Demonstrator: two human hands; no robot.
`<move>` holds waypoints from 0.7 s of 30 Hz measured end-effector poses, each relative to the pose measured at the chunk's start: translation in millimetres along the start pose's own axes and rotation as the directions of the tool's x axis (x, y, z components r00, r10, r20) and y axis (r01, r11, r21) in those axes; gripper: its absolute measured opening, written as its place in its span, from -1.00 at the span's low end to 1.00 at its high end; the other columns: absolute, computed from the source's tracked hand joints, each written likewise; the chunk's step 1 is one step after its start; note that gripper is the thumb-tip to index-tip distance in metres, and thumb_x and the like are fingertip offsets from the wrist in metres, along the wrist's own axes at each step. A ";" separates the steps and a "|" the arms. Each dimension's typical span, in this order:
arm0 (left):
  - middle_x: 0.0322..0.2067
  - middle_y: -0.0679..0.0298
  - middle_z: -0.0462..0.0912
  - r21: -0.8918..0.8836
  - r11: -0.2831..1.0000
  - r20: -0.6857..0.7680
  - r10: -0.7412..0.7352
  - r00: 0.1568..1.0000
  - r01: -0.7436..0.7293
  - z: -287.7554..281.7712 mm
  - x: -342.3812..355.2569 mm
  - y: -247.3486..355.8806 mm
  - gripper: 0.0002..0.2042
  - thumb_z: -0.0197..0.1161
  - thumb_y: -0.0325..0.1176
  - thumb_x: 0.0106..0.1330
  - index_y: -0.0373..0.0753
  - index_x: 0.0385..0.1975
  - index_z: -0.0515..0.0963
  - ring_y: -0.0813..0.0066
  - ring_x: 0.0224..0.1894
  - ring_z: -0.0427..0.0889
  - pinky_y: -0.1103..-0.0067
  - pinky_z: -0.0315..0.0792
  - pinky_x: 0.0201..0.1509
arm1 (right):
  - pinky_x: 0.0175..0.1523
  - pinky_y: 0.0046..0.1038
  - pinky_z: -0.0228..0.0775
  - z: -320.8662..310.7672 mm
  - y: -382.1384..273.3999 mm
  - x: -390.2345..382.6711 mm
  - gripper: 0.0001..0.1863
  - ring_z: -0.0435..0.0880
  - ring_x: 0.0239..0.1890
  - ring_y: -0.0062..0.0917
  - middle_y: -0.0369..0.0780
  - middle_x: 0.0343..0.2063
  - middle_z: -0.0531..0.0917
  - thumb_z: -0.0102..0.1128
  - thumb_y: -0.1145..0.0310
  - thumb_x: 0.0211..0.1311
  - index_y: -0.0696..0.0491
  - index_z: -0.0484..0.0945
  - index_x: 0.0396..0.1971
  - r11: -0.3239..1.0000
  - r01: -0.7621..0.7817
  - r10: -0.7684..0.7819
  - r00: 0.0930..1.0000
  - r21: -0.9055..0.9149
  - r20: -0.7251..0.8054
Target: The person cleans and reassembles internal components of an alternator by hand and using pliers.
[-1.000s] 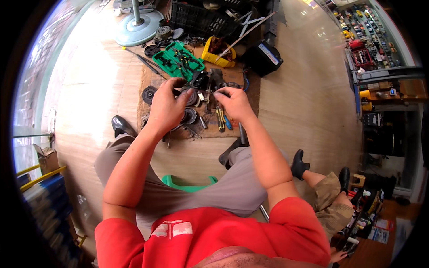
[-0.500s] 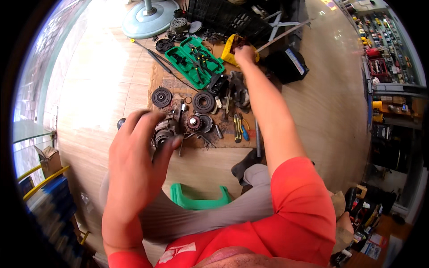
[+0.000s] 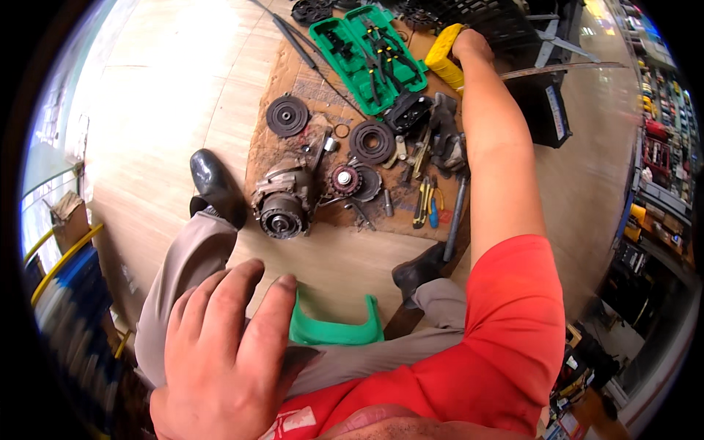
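My left hand (image 3: 227, 345) hovers above my lap, fingers loosely bent and apart, with nothing seen in it. It is left of a green plastic stool (image 3: 337, 331). My right arm stretches far forward, and my right hand (image 3: 473, 45) is curled at the opening of a yellow container (image 3: 442, 62). Its fingertips are hidden there, so what they hold does not show. A greasy metal alternator-like unit (image 3: 282, 202) stands on worn cardboard (image 3: 337, 216) on the floor, beside a round rotor-like part (image 3: 345, 178). Two dark pulley-like discs (image 3: 287, 116) lie behind.
An open green tool case (image 3: 359, 62) with black tools lies at the back. Pliers and a blue-handled screwdriver (image 3: 433, 213) lie near a metal bar (image 3: 456, 216). A black box-shaped battery (image 3: 539, 110) stands right of my arm. My black shoe (image 3: 213, 180) is left of the cardboard.
The view has shifted, so the parts appear larger and higher. My left hand has drawn back from over the metal unit toward my lap. My right hand stays at the yellow container.
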State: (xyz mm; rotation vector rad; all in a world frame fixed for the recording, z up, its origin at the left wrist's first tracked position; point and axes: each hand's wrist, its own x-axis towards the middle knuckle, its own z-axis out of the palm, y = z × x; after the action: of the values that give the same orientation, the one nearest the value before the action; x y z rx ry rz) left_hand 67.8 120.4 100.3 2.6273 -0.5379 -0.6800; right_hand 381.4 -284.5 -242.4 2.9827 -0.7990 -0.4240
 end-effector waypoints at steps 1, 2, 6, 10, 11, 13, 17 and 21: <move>0.03 0.02 0.46 0.008 0.999 0.014 0.030 0.999 -0.031 2.6 5.8 -3.2 -0.29 0.48 -0.44 -0.30 -0.25 0.03 0.43 -0.02 0.00 0.48 0.24 0.36 0.04 | 0.14 -0.18 0.38 9.2 6.2 -1.0 -0.64 0.55 0.12 -0.21 -0.08 0.05 0.58 0.07 0.19 0.27 0.05 0.61 -0.03 0.999 -0.001 -0.003 0.995 -0.035 -0.101; 0.03 0.02 0.45 0.032 0.996 0.032 0.082 0.996 -0.083 8.5 9.5 -15.9 -0.32 0.47 -0.44 -0.24 -0.25 0.05 0.43 -0.01 0.02 0.47 0.25 0.34 0.07 | 0.14 -0.16 0.38 16.3 14.8 -2.3 -0.62 0.55 0.12 -0.20 -0.07 0.05 0.58 0.08 0.17 0.26 0.05 0.61 -0.03 0.997 0.051 -0.058 0.989 -0.054 -0.139; 0.02 0.07 0.46 0.112 0.993 -0.021 0.032 0.999 -0.030 8.1 11.4 -9.4 -0.38 0.39 -0.49 -0.10 -0.23 0.08 0.42 0.04 0.00 0.47 0.33 0.37 0.06 | 0.05 -0.13 0.41 33.7 0.8 -80.2 -0.59 0.59 -0.01 -0.11 0.01 -0.08 0.62 0.11 0.08 0.21 0.10 0.61 -0.12 0.940 0.342 -0.332 0.922 0.017 -0.198; -0.06 0.11 0.51 0.099 0.995 -0.140 0.047 0.989 -0.033 12.8 9.4 -12.3 -0.48 0.37 -0.43 0.01 -0.21 0.05 0.43 0.09 -0.05 0.50 0.36 0.39 0.01 | -0.10 -0.12 0.47 75.7 14.6 -171.2 -0.59 0.63 -0.21 -0.03 0.06 -0.30 0.65 0.10 0.06 0.19 0.13 0.60 -0.25 0.757 0.526 -0.450 0.850 0.388 -0.275; -0.09 0.12 0.52 0.088 0.996 -0.173 0.030 0.984 -0.014 16.9 8.2 -20.3 -0.51 0.36 -0.41 0.04 -0.21 0.04 0.43 0.10 -0.07 0.52 0.36 0.39 -0.01 | -0.10 -0.12 0.46 77.6 4.0 -212.8 -0.60 0.63 -0.22 -0.04 0.05 -0.31 0.65 0.14 0.06 0.16 0.11 0.61 -0.26 0.766 0.457 -0.425 0.888 0.452 -0.177; -0.18 0.11 0.55 0.129 0.991 -0.201 0.050 0.978 -0.024 21.5 9.7 -23.9 -0.58 0.35 -0.36 0.09 -0.24 -0.02 0.45 0.10 -0.12 0.55 0.35 0.41 -0.05 | -0.08 -0.25 0.48 106.9 11.2 -263.8 -0.63 0.67 -0.21 -0.13 0.01 -0.29 0.67 0.27 0.12 0.08 0.11 0.64 -0.25 0.730 0.388 -0.415 0.906 0.563 -0.087; -0.32 0.07 0.57 0.150 0.980 -0.285 0.166 0.944 -0.127 30.4 17.9 -26.9 -0.67 0.32 -0.28 0.14 -0.29 -0.17 0.47 0.07 -0.23 0.60 0.32 0.44 -0.14 | 0.07 -0.24 0.43 180.6 37.3 -328.6 -0.57 0.62 -0.08 -0.15 0.02 -0.20 0.65 0.34 0.16 0.02 0.06 0.61 -0.12 0.828 0.364 -0.422 0.905 0.426 0.047; -0.37 0.03 0.58 0.089 0.985 -0.291 0.166 0.942 -0.146 37.9 21.2 -30.6 -0.70 0.33 -0.26 0.14 -0.32 -0.26 0.49 0.04 -0.27 0.61 0.29 0.47 -0.19 | 0.31 -0.23 0.19 181.0 16.9 -372.3 -0.17 0.29 0.24 -0.10 0.01 0.17 0.36 0.47 0.14 -0.09 0.13 0.29 0.19 0.889 0.269 -0.355 0.916 0.371 0.189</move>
State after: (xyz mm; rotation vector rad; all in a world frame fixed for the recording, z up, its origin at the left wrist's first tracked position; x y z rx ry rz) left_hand 73.3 127.5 48.0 2.6441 -0.6755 -0.2133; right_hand 15.3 -107.0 -320.5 3.4476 -0.4252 -0.7651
